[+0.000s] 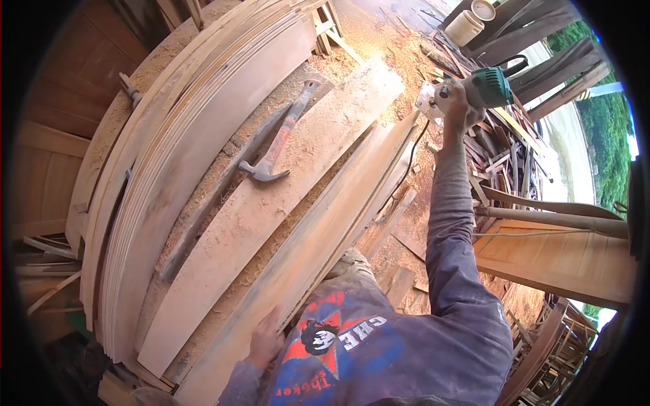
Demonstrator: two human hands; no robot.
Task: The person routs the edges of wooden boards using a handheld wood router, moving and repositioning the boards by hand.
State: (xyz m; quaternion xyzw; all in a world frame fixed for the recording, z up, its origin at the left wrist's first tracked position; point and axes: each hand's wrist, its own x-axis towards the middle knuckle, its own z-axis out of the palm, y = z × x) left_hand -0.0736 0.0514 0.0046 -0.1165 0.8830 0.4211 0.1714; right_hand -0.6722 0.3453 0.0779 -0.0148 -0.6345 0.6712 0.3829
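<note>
My right hand (462, 114) is stretched far out to the right, its fingers wrapped round a green corded power tool (493, 86) with a pale metal base. The tool is held up beyond the boards' edge, apart from the wood; its exact kind is unclear. My left hand (265, 340) lies flat on the near edge of a long board (298, 250), close to my body, fingers extended. Beside that board rests a wide pale plank (237, 223) strewn with shavings. A claw hammer (283, 135) lies across the plank's far edge, its head toward me.
A stack of thin planks (210, 128) stands along the left. A black cord (412, 159) runs down from the tool side. Sawdust (386, 34) covers the ground, with a scrap wood pile (504, 152) at right. A wooden panel (555, 260) leans at lower right.
</note>
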